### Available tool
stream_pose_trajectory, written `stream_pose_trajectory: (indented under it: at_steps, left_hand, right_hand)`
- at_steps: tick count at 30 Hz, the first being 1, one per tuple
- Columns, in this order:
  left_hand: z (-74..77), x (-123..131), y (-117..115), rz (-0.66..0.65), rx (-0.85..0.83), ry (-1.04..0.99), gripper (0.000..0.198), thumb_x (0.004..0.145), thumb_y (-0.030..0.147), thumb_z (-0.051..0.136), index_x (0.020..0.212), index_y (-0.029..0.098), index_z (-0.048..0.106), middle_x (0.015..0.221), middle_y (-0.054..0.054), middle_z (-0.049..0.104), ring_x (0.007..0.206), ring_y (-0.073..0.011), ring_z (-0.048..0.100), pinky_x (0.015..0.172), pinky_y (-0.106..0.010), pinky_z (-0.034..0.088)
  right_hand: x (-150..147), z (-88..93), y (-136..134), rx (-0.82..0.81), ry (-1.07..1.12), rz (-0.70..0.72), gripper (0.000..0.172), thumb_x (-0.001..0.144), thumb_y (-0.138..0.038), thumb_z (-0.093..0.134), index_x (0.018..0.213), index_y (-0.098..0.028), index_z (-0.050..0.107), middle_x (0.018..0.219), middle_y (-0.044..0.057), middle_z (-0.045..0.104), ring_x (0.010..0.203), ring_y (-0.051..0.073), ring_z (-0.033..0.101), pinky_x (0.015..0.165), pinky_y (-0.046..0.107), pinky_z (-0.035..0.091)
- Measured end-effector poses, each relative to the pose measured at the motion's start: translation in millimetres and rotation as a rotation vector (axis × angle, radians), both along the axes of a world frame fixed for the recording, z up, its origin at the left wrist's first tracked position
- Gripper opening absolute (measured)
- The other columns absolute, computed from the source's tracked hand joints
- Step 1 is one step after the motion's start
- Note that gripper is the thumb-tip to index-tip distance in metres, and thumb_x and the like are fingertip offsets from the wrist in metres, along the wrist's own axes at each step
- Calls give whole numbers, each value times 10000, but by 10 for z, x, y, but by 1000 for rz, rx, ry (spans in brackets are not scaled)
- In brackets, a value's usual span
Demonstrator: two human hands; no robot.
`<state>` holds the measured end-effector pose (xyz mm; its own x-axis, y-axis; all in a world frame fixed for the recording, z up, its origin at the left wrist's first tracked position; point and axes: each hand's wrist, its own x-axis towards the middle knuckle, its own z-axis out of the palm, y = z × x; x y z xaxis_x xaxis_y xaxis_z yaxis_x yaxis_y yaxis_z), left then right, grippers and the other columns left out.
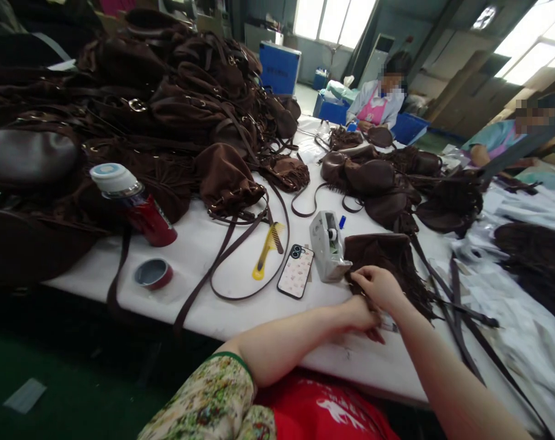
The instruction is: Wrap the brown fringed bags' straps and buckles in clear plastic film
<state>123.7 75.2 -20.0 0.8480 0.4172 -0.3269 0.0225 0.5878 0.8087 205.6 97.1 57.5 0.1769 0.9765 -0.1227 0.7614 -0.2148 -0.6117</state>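
Observation:
A dark brown fringed suede bag (387, 260) lies flat on the white table (199, 244) in front of me. My right hand (378, 287) rests on its near left edge, fingers curled and pinching the fringe. My left hand (364, 318) lies just under the right one, mostly hidden by it; only its wrist and a fingertip or two show, touching the bag's lower edge. A grey tape dispenser (327, 247) stands right beside the bag.
A phone (296, 271), a yellow comb (267, 250), a red bottle (135, 205) and a tape roll (153, 273) lie left. A big heap of brown bags (167, 104) fills the far left, more bags (378, 180) sit mid-table. Loose straps (461, 318) trail right. Two people sit across.

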Motion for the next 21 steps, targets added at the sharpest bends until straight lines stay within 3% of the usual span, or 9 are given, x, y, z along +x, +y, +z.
stream_pose_trajectory:
  at_steps: [3,5,9,12,21]
  left_hand:
    - [61,-36,-7,-18,60,75,125,860,100,484,841,99,607,536,29,542,450,-104,595,476,-198,484]
    - [112,-53,-16,10,86,84,174,865,88,441,844,100,613,559,22,560,472,-101,616,499,-197,500]
    - [172,-70,-60,59,97,52,203,883,131,433,888,91,632,636,-13,610,511,-99,632,518,-196,512]
    - [168,-61,-90,98,106,68,204,884,148,446,923,78,633,644,-21,616,509,-96,627,522,-198,521]
    - [99,-6,-105,105,95,67,187,894,143,449,913,105,631,686,-6,627,511,-88,630,537,-203,532]
  right_hand:
    - [172,244,-267,122,134,-74,330,785,-502,598,801,-180,671,734,50,682,622,153,588,582,253,449]
    - [267,303,-518,114,231,-147,400,804,-563,573,816,-170,649,679,40,654,552,130,565,527,237,445]
    - [334,128,-979,-27,343,-249,454,776,-612,591,764,-159,628,560,2,582,446,102,505,433,218,394]
    - [320,-62,-1151,-72,444,-353,458,744,-607,616,756,-150,622,528,-14,562,402,88,481,392,208,351]
    - [285,-199,-1136,-147,402,-513,342,711,-484,628,663,-146,612,465,-11,558,344,69,440,344,190,288]
